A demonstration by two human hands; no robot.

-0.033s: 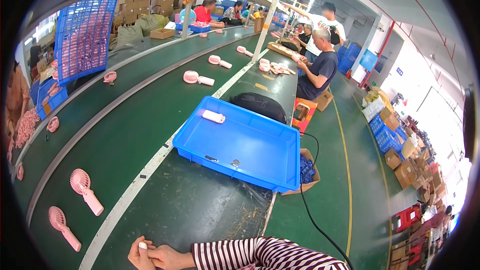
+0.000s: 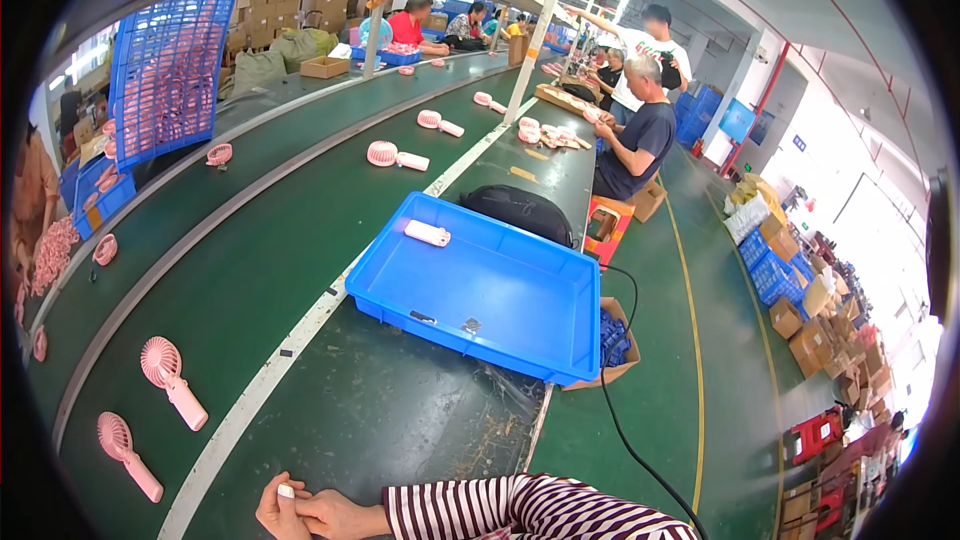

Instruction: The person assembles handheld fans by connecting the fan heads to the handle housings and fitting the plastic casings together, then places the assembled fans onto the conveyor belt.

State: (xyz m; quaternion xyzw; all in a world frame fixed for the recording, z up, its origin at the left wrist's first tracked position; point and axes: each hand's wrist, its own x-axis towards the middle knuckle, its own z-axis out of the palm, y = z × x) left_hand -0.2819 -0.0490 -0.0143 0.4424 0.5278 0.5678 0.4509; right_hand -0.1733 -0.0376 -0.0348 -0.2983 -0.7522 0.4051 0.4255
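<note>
My left hand [image 2: 276,510] and my right hand [image 2: 335,515] are closed together low on the dark bench, at the lower edge of the view. Their fingers overlap, hiding whether anything is between them. A white covering or patch shows on one fingertip. A striped sleeve covers my right forearm. Ahead of the hands stands a blue plastic tray [image 2: 490,290], with one pale pink handle-shaped part [image 2: 427,233] lying in it. To the left, a pink handheld fan [image 2: 172,380] and another pink handheld fan [image 2: 128,455] lie on the green belt, apart from my hands.
More pink fans [image 2: 395,156] lie farther along the belt, and a pile of pink parts [image 2: 550,134] is on the bench. Behind the tray is a black bag [image 2: 520,212]. A black cable [image 2: 625,430] hangs at the right. A co-worker [image 2: 640,130] sits beyond.
</note>
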